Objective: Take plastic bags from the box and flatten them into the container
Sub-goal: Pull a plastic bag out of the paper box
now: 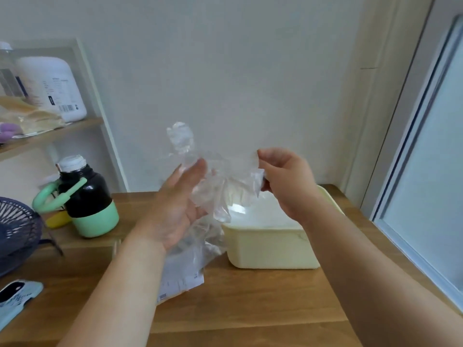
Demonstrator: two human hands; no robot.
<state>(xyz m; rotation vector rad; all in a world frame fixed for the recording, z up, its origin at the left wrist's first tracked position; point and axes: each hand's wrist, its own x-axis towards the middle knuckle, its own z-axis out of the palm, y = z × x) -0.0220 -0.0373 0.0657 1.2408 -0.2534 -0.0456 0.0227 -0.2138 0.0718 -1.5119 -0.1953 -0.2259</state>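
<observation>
**Item in hand.** One clear plastic bag (220, 186), crumpled, is held in the air at centre frame. It hangs above the wooden table (250, 309) and partly over the near-left corner of the cream container (273, 246). The right hand (288, 181) pinches the bag's right edge between thumb and fingertips. The left hand (175, 204) lies against the bag's left side with its fingers fairly straight. Whether it actually grips the film cannot be told.

**Progress, as judged.** This bag is out of its pack but not spread, not flat and not in the container. Spreading, laying in and pressing down remain.

**Source.** Below the left hand a printed pack (180, 279) of clear film rests on the table just beside the container. It is probably the box, but this is unconfirmed.

**Obscured.**
- The container's interior shows only a pale glossy surface, so any bags already inside cannot be made out.
- The right forearm covers the container's right wall.
- The bag's outline is blurred and its opening cannot be located.
- The stock left in the pack is not visible.

**Surroundings.** A black-and-green flask (87, 196) stands at middle left. A fan (15, 234) is cut off by the left edge.
</observation>
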